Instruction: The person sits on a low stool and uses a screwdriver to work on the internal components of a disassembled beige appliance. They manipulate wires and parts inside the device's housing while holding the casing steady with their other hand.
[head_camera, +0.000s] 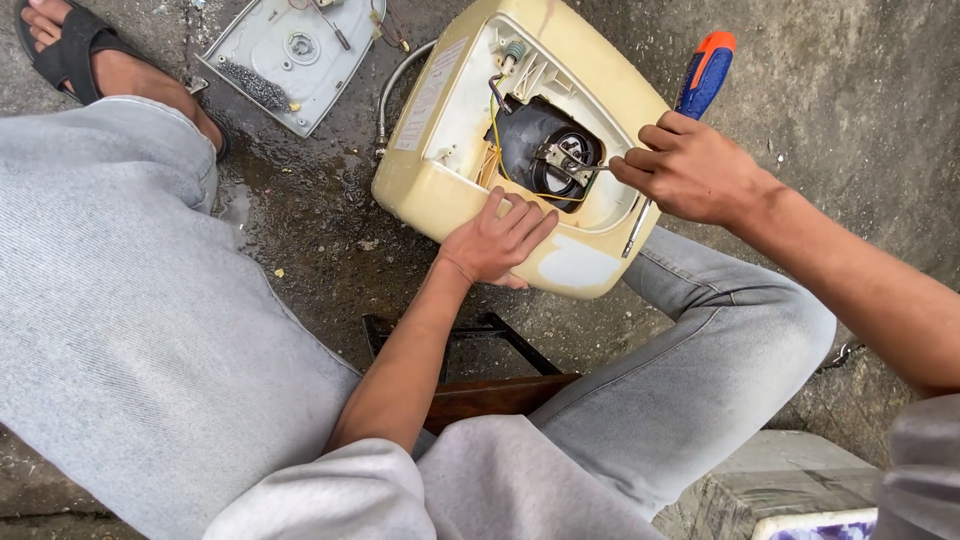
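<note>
- Person sitting on a low wooden stool (480, 385), grey trousers, knees spread wide; grey sleeves showing at the bottom edge.
- A pale block (790, 490) sitting at bottom right, beside the right leg.
- Left hand (497, 240) lying flat, palm down, fingers together and loosely spread over the near rim of the casing (440, 170); pressing on it, not gripping anything.
- Casing is a cream plastic shell, rounded corners, lying open side up on the wet concrete floor (300, 230) between the knees, near corner touching the right knee.
- Right hand (690, 165) curling closed around a screwdriver (705, 75); blue-and-orange handle sticking up past the knuckles, metal shaft pointing down and out below the palm towards the right knee.
- Right fingertips also pinching at a small metal bracket (568, 160) on top of the black motor (535, 145) inside the casing opening; cannot tell exactly what is being pinched.
- Yellow wire (494, 130) running along the left side of the motor, inside the shell.
- Braided metal hose (392, 90) curving off the casing's far left edge onto the floor.
- Grey cover plate (295, 55) lying flat on the floor beyond the casing, top left, well apart from both hands; a dark rough patch on its near side.
- Foot in a black sandal (70, 50) resting at top left, just beside the plate.
</note>
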